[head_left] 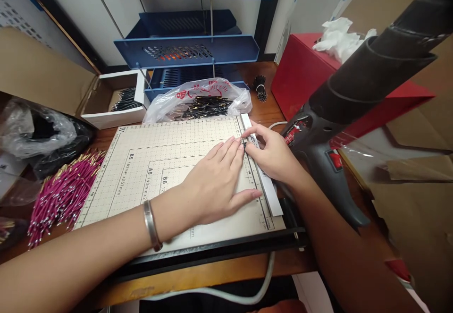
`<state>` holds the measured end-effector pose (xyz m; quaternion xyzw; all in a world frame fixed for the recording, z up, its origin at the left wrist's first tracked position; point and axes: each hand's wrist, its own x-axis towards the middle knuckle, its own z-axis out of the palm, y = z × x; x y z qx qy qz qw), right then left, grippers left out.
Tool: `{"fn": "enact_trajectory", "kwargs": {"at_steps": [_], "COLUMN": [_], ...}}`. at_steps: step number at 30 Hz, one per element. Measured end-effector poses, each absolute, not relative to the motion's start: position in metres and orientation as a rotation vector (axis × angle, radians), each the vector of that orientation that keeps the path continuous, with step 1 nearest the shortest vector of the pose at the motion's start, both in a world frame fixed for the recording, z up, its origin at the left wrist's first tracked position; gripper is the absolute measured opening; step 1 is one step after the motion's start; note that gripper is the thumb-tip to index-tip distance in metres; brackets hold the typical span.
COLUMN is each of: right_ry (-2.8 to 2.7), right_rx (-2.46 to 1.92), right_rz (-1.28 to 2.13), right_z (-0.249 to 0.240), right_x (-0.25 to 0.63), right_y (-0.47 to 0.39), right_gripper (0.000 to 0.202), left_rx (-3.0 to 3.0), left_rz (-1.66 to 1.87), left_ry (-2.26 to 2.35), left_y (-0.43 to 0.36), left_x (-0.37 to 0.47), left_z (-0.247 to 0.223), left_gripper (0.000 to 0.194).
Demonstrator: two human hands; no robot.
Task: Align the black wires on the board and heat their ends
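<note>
A cream paper cutter [170,143] with printed grid and size marks lies in front of me, its black arm [212,251] along the near edge. My left hand [215,185] rests flat on the board, fingers stretched toward the white-and-black guide strip [267,188] on the right side. My right hand [271,155] is at that strip, thumb and forefinger closed around a small dark thing beside the left fingertips. Most of that thing is hidden, so its kind cannot be made out.
Pink wires with metal ends [67,190] lie left of the cutter. Behind it are a plastic bag of black wires [208,107], a white box [106,114] and blue trays [187,51]. A dark heat gun [325,129] and a red box [300,67] stand right.
</note>
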<state>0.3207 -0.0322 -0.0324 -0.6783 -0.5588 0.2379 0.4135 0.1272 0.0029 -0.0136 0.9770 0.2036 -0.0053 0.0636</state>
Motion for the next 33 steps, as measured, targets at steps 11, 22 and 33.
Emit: {"fn": "enact_trajectory", "kwargs": {"at_steps": [11,22,33], "right_ry": [-1.536,-1.557,-1.197], "right_rx": [-1.699,-1.686,-1.476], "right_rz": [0.498,0.561,0.739], "right_z": [-0.027,-0.025,-0.053], "right_x": [0.32,0.321,0.316], "right_y": [-0.034,-0.035,-0.022], "right_gripper": [0.004,0.006,0.047], "left_rx": [2.883,2.896,2.892], "left_rz": [0.03,0.016,-0.009], "left_ry": [0.618,0.64,0.632], "left_y": [0.002,0.001,0.002], "left_x": [0.125,0.127,0.127], "left_z": [-0.018,-0.016,-0.016], "left_gripper": [0.099,0.099,0.099]}}
